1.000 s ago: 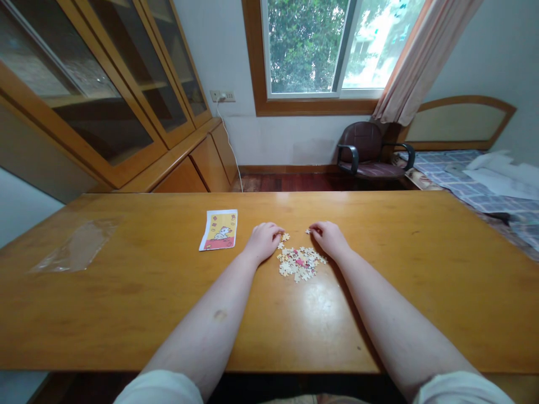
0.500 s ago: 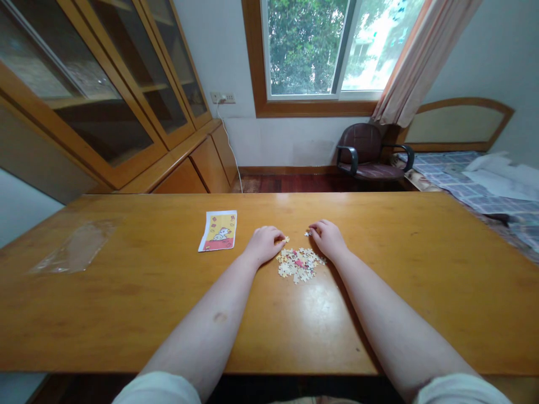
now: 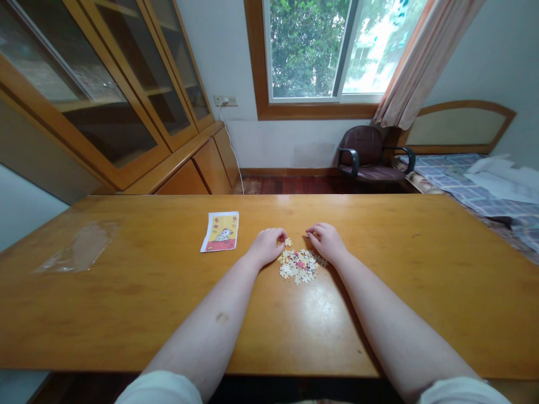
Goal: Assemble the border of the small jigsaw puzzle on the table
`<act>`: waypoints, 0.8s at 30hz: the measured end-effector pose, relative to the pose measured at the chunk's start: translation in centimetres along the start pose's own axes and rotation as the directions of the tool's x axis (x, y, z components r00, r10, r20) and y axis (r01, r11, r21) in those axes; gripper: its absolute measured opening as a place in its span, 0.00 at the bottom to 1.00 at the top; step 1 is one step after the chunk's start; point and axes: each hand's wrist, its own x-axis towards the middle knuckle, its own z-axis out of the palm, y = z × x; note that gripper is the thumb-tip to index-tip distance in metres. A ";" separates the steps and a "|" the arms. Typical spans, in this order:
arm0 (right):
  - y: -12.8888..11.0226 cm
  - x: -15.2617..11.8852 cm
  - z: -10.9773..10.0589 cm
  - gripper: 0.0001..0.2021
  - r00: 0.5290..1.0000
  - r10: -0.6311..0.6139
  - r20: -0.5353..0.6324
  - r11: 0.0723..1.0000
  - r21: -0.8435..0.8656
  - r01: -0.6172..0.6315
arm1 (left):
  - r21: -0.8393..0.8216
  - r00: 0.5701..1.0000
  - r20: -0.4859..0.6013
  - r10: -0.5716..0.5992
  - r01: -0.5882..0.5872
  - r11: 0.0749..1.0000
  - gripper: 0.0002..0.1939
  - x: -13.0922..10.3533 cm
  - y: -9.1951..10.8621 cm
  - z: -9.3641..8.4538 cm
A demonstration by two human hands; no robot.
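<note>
A small heap of jigsaw puzzle pieces [image 3: 300, 266], mostly pale with a few red and yellow ones, lies on the wooden table between my forearms. Just beyond its left side, my left hand [image 3: 269, 246] is closed, with a pale yellow puzzle piece [image 3: 288, 242] at its fingertips. My right hand [image 3: 327, 241] is pinched above the heap's right side, and only a sliver of a puzzle piece shows at its fingertips. To the left of my left hand lies a picture sheet [image 3: 220, 232] with a white cartoon animal on yellow and red.
A clear plastic bag [image 3: 80, 249] lies flat on the left of the table [image 3: 147, 303]. Past the far edge stand a glass-door cabinet [image 3: 138, 84], a maroon armchair [image 3: 366, 154] and a bed [image 3: 471, 179] under the window side.
My right fingers have closed over their puzzle piece, which shows less now. The piece by my left fingertips shows more. The whole view has shifted slightly.
</note>
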 end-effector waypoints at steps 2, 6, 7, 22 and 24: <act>-0.2 0.0 0.0 0.08 1.000 -0.025 0.014 1.000 0.003 0.025 | 0.017 1.000 -0.008 0.018 -0.018 1.000 0.09 -0.1 0.0 -0.1; -0.8 -0.1 -0.1 0.09 0.998 -0.050 0.046 0.999 0.019 0.049 | 0.062 0.999 0.024 0.034 -0.036 0.997 0.08 -0.1 0.0 -0.3; -0.9 -0.1 -0.1 0.09 0.996 -0.061 0.069 0.998 0.021 0.060 | 0.069 0.999 0.036 0.035 -0.038 0.997 0.08 -0.1 0.0 -0.3; -2.2 -0.6 -0.5 0.14 0.929 -0.167 0.331 0.983 -0.020 0.184 | 0.082 1.000 0.017 -0.005 0.003 0.997 0.11 -0.1 -0.3 -0.2; -1.8 -0.5 -0.6 0.13 0.937 -0.151 0.315 0.985 -0.035 0.171 | 0.087 1.000 0.009 -0.018 0.017 0.996 0.10 -0.1 -0.4 -0.2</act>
